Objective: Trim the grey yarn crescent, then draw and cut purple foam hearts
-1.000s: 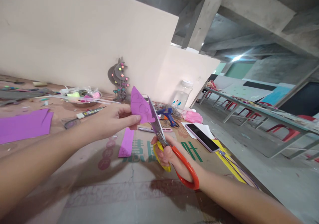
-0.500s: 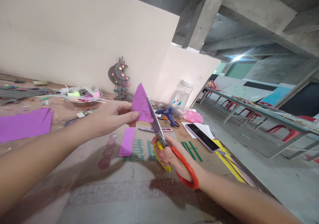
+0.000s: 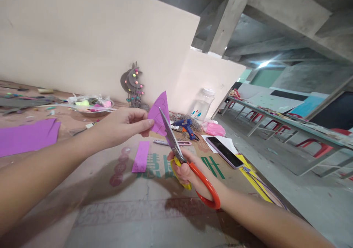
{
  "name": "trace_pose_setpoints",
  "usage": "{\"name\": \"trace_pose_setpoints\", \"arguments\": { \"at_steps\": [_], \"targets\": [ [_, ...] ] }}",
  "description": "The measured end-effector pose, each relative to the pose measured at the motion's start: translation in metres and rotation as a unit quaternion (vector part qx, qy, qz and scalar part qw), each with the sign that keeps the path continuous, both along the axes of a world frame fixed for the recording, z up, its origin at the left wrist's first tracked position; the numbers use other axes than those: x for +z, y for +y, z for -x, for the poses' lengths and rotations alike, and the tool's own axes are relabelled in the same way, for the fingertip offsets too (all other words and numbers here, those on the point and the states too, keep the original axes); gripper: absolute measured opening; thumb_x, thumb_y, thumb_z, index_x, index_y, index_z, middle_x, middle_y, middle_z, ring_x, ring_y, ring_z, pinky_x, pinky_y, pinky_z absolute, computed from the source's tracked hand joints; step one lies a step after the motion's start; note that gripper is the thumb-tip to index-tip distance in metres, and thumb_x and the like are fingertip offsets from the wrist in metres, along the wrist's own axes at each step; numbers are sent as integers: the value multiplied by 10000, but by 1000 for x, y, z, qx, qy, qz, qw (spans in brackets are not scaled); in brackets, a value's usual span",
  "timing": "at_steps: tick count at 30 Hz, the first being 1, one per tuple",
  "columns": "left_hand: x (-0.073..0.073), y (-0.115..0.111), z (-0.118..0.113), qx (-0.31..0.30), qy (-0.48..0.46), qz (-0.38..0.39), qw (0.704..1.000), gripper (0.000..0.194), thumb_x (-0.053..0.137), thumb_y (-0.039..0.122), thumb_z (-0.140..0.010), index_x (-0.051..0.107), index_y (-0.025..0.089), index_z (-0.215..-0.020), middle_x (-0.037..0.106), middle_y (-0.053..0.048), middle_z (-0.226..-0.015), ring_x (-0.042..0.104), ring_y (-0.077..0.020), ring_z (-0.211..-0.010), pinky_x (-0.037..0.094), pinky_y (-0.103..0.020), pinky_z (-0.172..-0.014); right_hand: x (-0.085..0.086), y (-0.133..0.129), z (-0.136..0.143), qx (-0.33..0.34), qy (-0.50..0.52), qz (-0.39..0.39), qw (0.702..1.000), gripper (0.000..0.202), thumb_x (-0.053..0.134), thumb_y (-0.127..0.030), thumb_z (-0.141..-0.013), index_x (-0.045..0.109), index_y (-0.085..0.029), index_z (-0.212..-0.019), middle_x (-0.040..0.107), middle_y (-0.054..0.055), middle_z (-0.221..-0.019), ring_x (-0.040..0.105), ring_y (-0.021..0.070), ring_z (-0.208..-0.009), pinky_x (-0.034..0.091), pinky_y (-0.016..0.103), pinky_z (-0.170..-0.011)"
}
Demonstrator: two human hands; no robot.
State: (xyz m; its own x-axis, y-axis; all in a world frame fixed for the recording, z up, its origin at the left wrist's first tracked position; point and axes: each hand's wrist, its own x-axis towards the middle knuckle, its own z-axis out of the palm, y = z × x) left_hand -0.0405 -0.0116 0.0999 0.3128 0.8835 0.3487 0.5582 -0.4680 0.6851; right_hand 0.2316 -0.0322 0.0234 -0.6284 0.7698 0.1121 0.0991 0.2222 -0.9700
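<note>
Between the thumb and fingers of my left hand (image 3: 128,126) is a small piece of purple paper (image 3: 159,112) with curved outlines drawn on it. My right hand (image 3: 190,171) grips a pair of scissors (image 3: 204,189) with red and yellow handles. Their blades point up and left, close together along the paper's right side; whether they touch it I cannot tell. Below the paper, a purple strip (image 3: 141,157) lies flat on the printed cardboard (image 3: 116,211). Just behind the scissors are a pen (image 3: 162,142) and a pink-handled cutter (image 3: 184,143).
A blue glue gun (image 3: 187,126), a pink bundle (image 3: 214,128) and a clear bottle (image 3: 202,103) stand at the back. To the right lies a phone (image 3: 224,151). On the left are a purple sheet (image 3: 27,137) and a bowl (image 3: 91,112). A moon-shaped ornament (image 3: 134,84) is by the wall.
The purple paper in my left hand has turned, its tip swinging to the right. The scissors stay almost in place, and the paper now sits farther left of the blades' base.
</note>
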Motion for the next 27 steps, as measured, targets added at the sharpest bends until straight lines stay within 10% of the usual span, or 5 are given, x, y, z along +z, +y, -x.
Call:
{"name": "trace_pose_setpoints", "arguments": {
  "at_steps": [16,27],
  "targets": [
    [-5,2,-3,11,-47,29,998,458,556,621,-906,659,195,-772,682,-2,-733,644,-172,-725,460,-273,-671,0,-1,2,15,23,12,1000,594,602,-728,-904,530,-205,-1175,384,-56,-766,326,78,-576,322,221,-506],
    [-13,-12,-34,-59,-194,79,976,223,672,385,-830,701,182,-743,695,2,-735,646,-158,-755,520,-249,-720,0,-4,3,26,17,-6,1000,595,538,-735,-937,503,-211,-1217,382,-40,-801,322,96,-610,311,258,-550]
  ]
}}
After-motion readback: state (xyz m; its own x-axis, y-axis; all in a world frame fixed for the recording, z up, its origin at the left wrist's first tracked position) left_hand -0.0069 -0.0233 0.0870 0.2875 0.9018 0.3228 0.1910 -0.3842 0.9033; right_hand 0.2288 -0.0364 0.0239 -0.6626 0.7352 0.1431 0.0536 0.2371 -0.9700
